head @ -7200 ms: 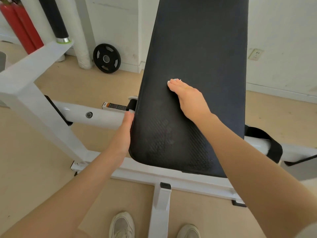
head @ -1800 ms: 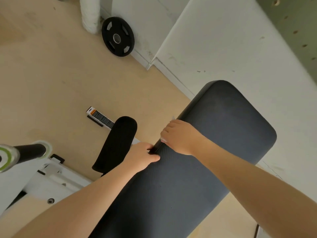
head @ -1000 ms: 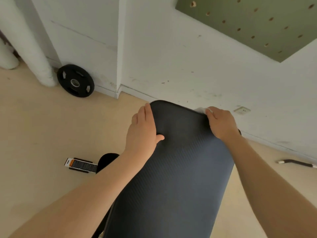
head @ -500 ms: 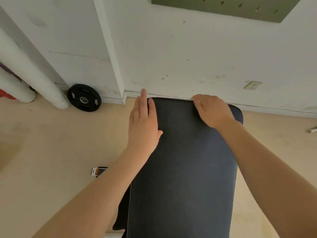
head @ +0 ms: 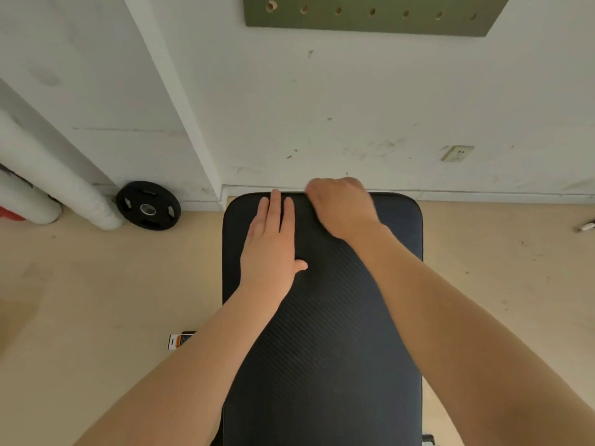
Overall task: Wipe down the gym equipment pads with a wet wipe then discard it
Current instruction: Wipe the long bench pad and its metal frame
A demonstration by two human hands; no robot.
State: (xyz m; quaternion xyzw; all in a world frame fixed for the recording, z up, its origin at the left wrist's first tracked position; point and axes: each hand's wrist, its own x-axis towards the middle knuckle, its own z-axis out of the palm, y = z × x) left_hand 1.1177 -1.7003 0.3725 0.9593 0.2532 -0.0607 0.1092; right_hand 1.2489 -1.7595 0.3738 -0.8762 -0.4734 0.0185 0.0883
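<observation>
Your left hand [head: 272, 244] lies flat on the black pad [head: 322, 349]; your right hand [head: 343, 209] curls over its far edge (wipe hidden), near the white wall [head: 354, 107].

We see the pad [head: 322, 333] covered in a dark, matt, leather-like vinyl with a fine diagonal ribbed grain, smoother toward its rounded far edge. The floor [head: 96, 284] looks like pale, matt, smooth wood or laminate with small scuffs, and the wall [head: 354, 101] is white painted plaster, matt, chipped and smudged, bearing a dull olive pegboard [head: 370, 14] and a glossy plastic socket [head: 457, 153]. The weight plate [head: 148, 206] looks like matt black rubber around a shiny metal hub, and the pipes [head: 48, 175] are wrapped in rough white covering.
</observation>
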